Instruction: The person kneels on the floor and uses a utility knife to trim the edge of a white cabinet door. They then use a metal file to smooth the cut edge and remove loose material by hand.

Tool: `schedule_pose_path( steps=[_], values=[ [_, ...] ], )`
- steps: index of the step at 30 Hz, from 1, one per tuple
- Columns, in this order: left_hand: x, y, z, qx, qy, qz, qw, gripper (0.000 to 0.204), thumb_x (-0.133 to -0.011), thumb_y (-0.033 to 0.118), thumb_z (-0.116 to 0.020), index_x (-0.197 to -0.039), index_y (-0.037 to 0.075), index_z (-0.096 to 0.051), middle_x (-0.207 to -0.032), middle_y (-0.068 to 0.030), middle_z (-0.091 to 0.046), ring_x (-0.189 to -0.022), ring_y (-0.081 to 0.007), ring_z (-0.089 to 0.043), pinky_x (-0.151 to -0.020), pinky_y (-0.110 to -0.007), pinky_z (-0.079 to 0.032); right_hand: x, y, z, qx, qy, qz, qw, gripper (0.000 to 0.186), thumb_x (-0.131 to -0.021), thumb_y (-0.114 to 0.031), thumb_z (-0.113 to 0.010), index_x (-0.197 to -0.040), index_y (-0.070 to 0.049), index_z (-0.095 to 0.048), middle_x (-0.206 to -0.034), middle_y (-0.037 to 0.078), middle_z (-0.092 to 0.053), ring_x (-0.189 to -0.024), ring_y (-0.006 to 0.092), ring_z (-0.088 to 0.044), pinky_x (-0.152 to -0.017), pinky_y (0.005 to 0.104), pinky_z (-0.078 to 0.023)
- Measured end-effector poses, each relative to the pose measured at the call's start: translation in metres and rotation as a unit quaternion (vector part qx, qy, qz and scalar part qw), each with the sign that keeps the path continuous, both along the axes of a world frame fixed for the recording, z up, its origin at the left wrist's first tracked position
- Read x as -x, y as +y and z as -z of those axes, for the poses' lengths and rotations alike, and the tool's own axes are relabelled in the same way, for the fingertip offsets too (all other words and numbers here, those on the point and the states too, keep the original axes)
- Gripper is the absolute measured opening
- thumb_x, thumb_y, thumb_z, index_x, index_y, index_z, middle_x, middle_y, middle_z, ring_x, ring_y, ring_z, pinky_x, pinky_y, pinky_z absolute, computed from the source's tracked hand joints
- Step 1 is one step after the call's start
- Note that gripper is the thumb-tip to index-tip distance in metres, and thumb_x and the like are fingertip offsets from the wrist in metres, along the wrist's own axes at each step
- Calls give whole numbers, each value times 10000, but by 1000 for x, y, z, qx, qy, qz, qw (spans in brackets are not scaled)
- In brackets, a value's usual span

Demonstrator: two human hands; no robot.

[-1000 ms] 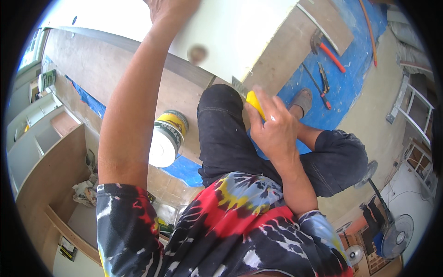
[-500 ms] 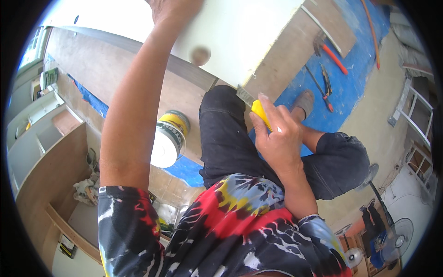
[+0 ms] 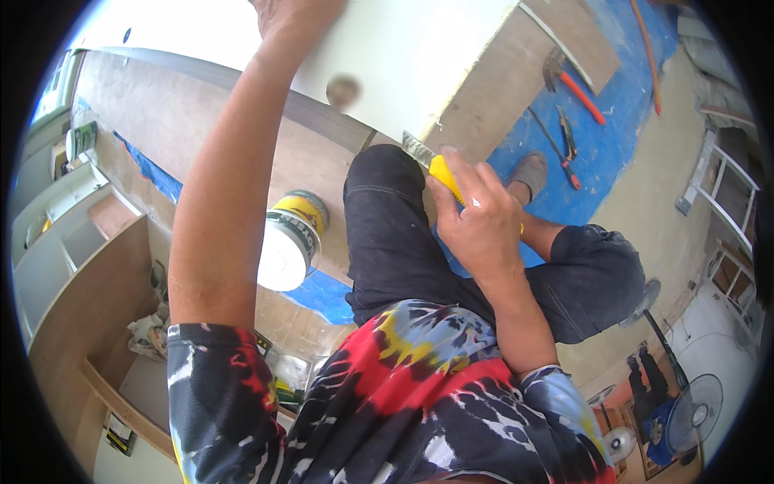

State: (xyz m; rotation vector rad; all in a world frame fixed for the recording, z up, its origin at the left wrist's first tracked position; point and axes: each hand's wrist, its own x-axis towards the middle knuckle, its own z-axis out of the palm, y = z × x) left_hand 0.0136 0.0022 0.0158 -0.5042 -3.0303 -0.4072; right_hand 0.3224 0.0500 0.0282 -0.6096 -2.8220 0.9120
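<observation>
My left hand [image 3: 294, 20] rests on the white board [image 3: 403, 56] at the top, its fingers cut off by the picture's edge. My right hand [image 3: 480, 222] is closed around the yellow handle [image 3: 445, 176] of a tool whose metal blade [image 3: 418, 149] meets the board's lower right edge. My dark-trousered knee [image 3: 383, 173] is beside the blade, under the board's corner. A round dark hole or mark [image 3: 343, 92] shows in the board.
A bucket [image 3: 282, 254] stands left of my leg. A hammer [image 3: 576, 89], utility knife [image 3: 564, 133] and slim red-handled tool [image 3: 568, 173] lie on blue sheeting [image 3: 605, 161]. A ladder-like white frame [image 3: 717, 185], fan [image 3: 693, 411] and another person [image 3: 653, 415] are at the right.
My right hand and the tool shifted down and right along the board's edge, then back up and left. The other person at lower right has moved. My left hand keeps its place.
</observation>
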Motion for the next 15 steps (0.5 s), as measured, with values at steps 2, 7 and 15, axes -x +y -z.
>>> schedule_pose_path(
  steps=[2,7,15],
  values=[
    [2,-1,1,8,-3,0,1000,675,-1062,447,-399,-1598,42,-334,-1675,-205,-279,-1577,-354,-192,-1298,-502,-126,2,-1,1,-5,10,6,1000,363,-918,-251,-764,-1237,-89,-697,-808,117,-607,-691,319,-679,-574,419,-543],
    [4,0,0,14,-6,2,1000,695,-1052,458,-410,-1600,36,-328,-1674,-205,-284,-1576,-357,-195,-1297,-505,-114,2,-2,1,-2,14,14,1000,371,-916,-253,-765,-1239,-89,-688,-810,119,-609,-680,324,-677,-569,418,-544],
    [4,-2,3,-4,-18,1,1000,690,-1057,441,-395,-1607,34,-308,-1687,-205,-253,-1584,-356,-171,-1300,-506,-104,-1,-2,-1,-1,3,0,1000,387,-914,-242,-767,-1256,-81,-684,-822,130,-624,-685,339,-683,-574,419,-548]
  ],
)
